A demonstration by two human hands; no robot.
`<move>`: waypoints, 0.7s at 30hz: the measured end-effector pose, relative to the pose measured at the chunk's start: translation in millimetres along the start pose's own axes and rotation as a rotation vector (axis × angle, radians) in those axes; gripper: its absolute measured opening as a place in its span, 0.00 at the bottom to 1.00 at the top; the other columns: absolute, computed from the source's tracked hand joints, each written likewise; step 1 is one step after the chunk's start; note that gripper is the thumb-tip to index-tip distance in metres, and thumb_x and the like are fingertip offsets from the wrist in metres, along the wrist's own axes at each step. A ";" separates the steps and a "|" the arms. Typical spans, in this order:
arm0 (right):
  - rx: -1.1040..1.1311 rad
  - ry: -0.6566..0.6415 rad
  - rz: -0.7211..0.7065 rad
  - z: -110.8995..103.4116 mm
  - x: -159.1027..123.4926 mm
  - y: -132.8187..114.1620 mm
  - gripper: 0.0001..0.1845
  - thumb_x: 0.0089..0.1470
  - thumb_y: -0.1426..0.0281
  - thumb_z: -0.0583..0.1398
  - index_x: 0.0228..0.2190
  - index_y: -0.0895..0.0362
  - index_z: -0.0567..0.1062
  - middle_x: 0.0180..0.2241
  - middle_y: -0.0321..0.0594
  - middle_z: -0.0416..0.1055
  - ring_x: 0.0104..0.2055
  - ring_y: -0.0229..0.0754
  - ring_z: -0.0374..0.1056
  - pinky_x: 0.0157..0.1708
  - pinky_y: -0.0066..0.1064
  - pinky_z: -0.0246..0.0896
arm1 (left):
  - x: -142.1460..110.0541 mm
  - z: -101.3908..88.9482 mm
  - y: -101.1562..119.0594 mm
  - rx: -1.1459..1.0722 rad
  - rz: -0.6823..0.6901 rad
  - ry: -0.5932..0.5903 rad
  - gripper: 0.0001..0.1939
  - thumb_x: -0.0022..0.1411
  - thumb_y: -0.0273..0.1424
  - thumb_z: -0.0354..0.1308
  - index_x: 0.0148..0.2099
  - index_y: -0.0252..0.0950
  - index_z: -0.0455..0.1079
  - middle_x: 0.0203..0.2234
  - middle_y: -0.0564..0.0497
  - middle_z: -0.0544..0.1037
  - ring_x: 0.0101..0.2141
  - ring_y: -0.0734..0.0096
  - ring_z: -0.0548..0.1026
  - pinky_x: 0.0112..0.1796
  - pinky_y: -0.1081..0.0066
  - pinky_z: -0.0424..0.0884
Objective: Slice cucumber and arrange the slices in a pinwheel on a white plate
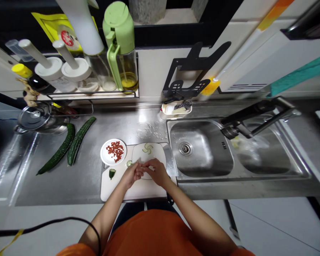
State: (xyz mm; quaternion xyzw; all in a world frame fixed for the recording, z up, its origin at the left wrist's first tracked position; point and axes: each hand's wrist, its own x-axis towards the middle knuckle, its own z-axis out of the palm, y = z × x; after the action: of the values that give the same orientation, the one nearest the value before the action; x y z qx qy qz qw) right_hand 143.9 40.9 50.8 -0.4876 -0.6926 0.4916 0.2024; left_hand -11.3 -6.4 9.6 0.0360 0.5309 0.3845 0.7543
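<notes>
My left hand (pixel 133 174) and my right hand (pixel 155 171) meet over the near part of a white squarish plate (pixel 160 153). The fingertips of both are pinched together; whatever lies between them is too small to make out. Thin curved green cucumber slices (pixel 147 148) form a small fan at the plate's far side. Underneath is a white cutting board (pixel 113 190). Beside my left hand lie a pale cucumber piece (pixel 129 163) and a dark green cucumber end (pixel 112 173). A round white dish (pixel 103 153) holds small red chopped bits (pixel 115 150).
A wide knife blade (pixel 171 161) lies along the board's right edge, beside the double sink (pixel 202 149) with its black faucet (pixel 245 121). Two whole cucumbers (pixel 61 151) rest on the counter at left. Behind stand a lidded pot (pixel 33 117) and an oil jug (pixel 120 46).
</notes>
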 end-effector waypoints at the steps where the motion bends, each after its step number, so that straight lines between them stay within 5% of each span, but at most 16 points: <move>1: -0.016 -0.009 -0.036 -2.9 -1.1 -2.5 0.06 0.53 0.65 0.61 0.29 0.52 0.78 0.29 0.36 0.75 0.36 0.39 0.67 0.38 0.31 0.60 | 0.7 0.6 0.4 -0.029 -0.047 -0.028 0.24 0.54 0.48 0.59 0.39 0.30 0.69 0.23 0.50 0.71 0.21 0.81 0.66 0.21 0.79 0.55; 8: -0.010 0.000 -0.024 -19.0 -6.6 0.4 0.06 0.53 0.66 0.60 0.31 0.52 0.78 0.30 0.36 0.75 0.36 0.39 0.69 0.35 0.29 0.60 | 1.8 5.9 6.6 -0.022 -0.036 -0.094 0.20 0.45 0.32 0.69 0.41 0.30 0.73 0.26 0.50 0.73 0.22 0.84 0.66 0.22 0.80 0.57; 14: -0.054 0.050 0.052 -30.7 -5.0 19.6 0.07 0.51 0.70 0.58 0.31 0.54 0.77 0.29 0.36 0.74 0.34 0.40 0.68 0.34 0.30 0.59 | 8.5 13.8 7.6 0.108 0.026 0.033 0.21 0.38 0.35 0.72 0.37 0.32 0.73 0.27 0.49 0.76 0.24 0.80 0.70 0.23 0.80 0.56; 21: -0.221 0.078 0.019 -39.4 1.5 40.3 0.04 0.50 0.73 0.58 0.27 0.54 0.74 0.26 0.35 0.72 0.33 0.40 0.66 0.35 0.30 0.57 | 22.9 26.0 2.0 0.441 0.243 0.102 0.13 0.44 0.37 0.65 0.31 0.33 0.74 0.20 0.54 0.72 0.20 0.81 0.63 0.22 0.78 0.55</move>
State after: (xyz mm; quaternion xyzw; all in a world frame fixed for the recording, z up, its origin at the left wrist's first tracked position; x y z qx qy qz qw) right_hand 192.4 62.9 32.2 -0.5323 -0.7294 0.3947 0.1697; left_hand 12.4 18.4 4.1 0.2439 0.6310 0.3483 0.6489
